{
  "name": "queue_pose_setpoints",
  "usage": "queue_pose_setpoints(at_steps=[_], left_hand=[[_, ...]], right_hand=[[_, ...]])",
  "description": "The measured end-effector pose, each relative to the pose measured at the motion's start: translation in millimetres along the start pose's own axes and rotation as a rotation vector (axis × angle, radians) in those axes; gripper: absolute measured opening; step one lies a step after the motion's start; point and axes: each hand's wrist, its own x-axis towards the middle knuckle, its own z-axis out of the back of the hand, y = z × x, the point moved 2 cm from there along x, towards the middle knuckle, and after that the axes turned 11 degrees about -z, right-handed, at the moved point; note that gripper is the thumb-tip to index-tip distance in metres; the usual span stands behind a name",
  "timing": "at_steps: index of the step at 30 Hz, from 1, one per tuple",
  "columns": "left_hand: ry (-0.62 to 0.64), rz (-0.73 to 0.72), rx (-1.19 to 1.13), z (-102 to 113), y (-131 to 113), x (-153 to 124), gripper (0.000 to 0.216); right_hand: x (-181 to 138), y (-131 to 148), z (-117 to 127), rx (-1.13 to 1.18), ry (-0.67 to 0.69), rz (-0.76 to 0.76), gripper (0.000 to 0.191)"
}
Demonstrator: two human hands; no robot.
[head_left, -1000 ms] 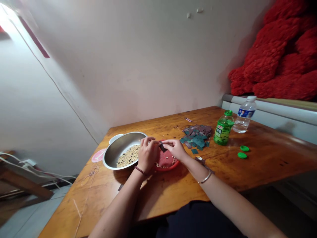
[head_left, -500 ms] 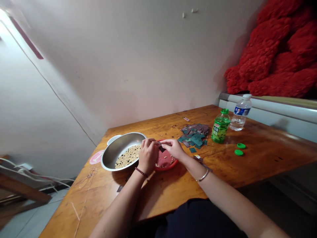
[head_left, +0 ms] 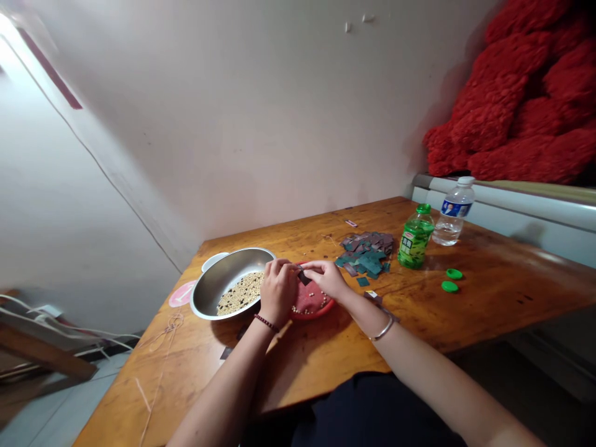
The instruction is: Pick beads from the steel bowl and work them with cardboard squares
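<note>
My left hand (head_left: 278, 288) and my right hand (head_left: 325, 278) meet above a red dish (head_left: 331, 307). Between their pinched fingertips is a small dark square piece (head_left: 303, 279), thin and flat; whether it is cloth or paper I cannot tell. Some pale beads (head_left: 311, 311) lie in the dish, mostly along its near rim. Just left of my left hand stands a metal bowl (head_left: 205, 288), tilted, holding many cream and black beads (head_left: 242, 293). A pile of green and dark purple squares (head_left: 367, 254) lies beyond my right hand.
A green-capped bottle (head_left: 414, 237) and a clear water bottle (head_left: 452, 214) stand at the right, with two green caps (head_left: 449, 286) nearby. Loose pinkish string (head_left: 171, 324) lies at the left, near a pink round tag (head_left: 181, 294). A wall borders the wooden table (head_left: 326, 372).
Both hands stay almost in place, fingertips still together on the dark square. The whole view has shifted very slightly.
</note>
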Motion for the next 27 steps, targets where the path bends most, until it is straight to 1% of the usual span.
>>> queue_pose_setpoints(at_steps=[6,15,23,27], left_hand=[[0.004,0.014,-0.040,1.7,-0.3,0.5,0.012],[-0.030,0.084,-0.123,3.6,1.3,2.9,0.012],[-0.005,0.096,-0.114,4.4,1.3,3.0,0.014],[-0.015,0.089,-0.105,4.7,0.1,2.8,0.015]], right_hand=[[0.2,0.2,0.6,-0.007,-0.009,0.009,0.021],[-1.3,2.6,0.0,-0.010,0.021,0.015,0.021],[-0.7,2.4,-0.1,0.004,0.031,-0.005,0.021],[-0.6,2.2,0.5,0.024,0.004,-0.007,0.021]])
